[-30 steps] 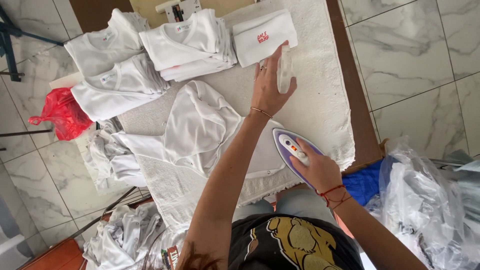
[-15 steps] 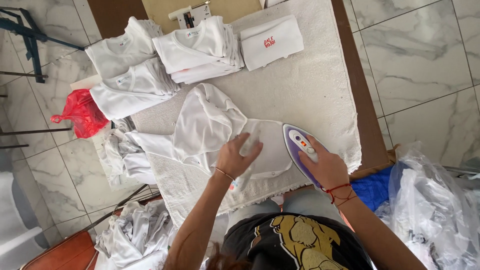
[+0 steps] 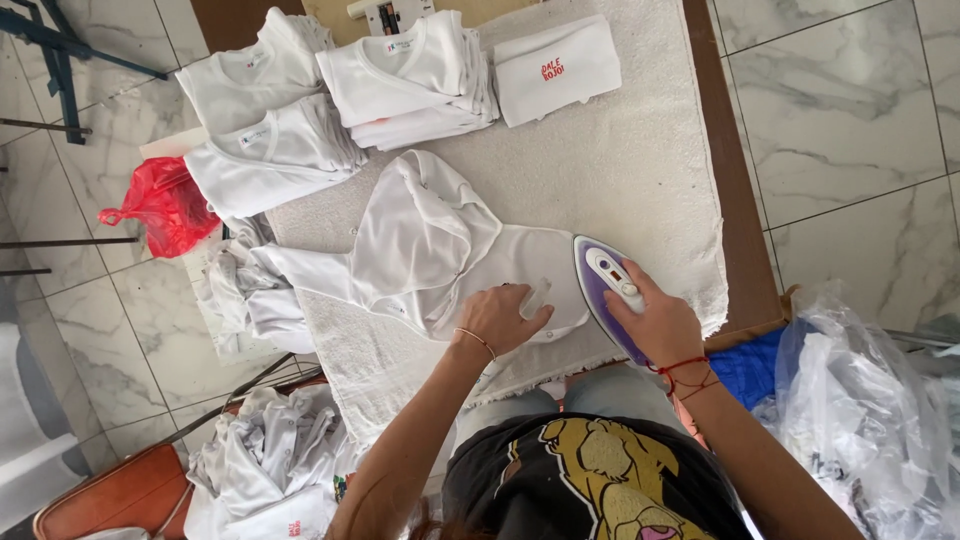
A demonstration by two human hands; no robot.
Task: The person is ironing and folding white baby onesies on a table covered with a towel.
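Your left hand (image 3: 502, 318) has come back from the far end of the table, where it lay a second ago, and now presses flat on the white garment (image 3: 430, 240), fingers spread open near its lower edge. Half a second ago it was already on the cloth; since then it has slid slightly toward you. Your right hand (image 3: 662, 325) has stayed on the purple and white iron (image 3: 606, 290), fingers wrapped closed around its handle. The iron stands at the right edge of the garment, its tip pointing away from you, much where it was before.

The garment lies crumpled in the middle of a white towel-like cover (image 3: 640, 170) spread over a brown table (image 3: 735, 200). At the far end sit stacks of folded white shirts (image 3: 400, 75), and just beside them a folded white piece with red print (image 3: 556, 68). More loose white clothes (image 3: 245, 290) hang off the left edge, next to a red plastic bag (image 3: 160, 205).

The floor is pale marbled tile (image 3: 850, 120). To your right sits a clear plastic bag of white cloth (image 3: 860, 410) with something blue (image 3: 745, 365) beside it. By your left leg lies another heap of white garments (image 3: 265, 465), next to a brown bag (image 3: 110, 500).
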